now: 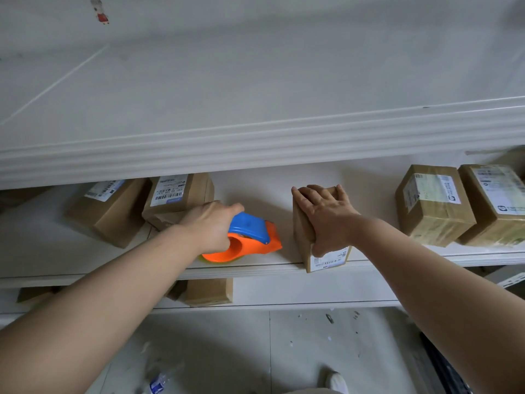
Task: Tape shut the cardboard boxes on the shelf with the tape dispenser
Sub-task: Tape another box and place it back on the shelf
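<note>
In the head view, your right hand (pixel 326 217) steadies the small box (pixel 302 228) at the shelf (pixel 397 263) edge with spread fingers hooked over its top, while just left of this box your left hand (pixel 211 226) curls round the tape dispenser (pixel 252 237), probably ready for taping.

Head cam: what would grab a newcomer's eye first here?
The orange-and-blue tape dispenser stands out, gripped by the left hand in the middle of the white shelf. Just right of it, the right hand holds a small cardboard box at the front edge. Other labelled boxes sit at both sides.
</note>
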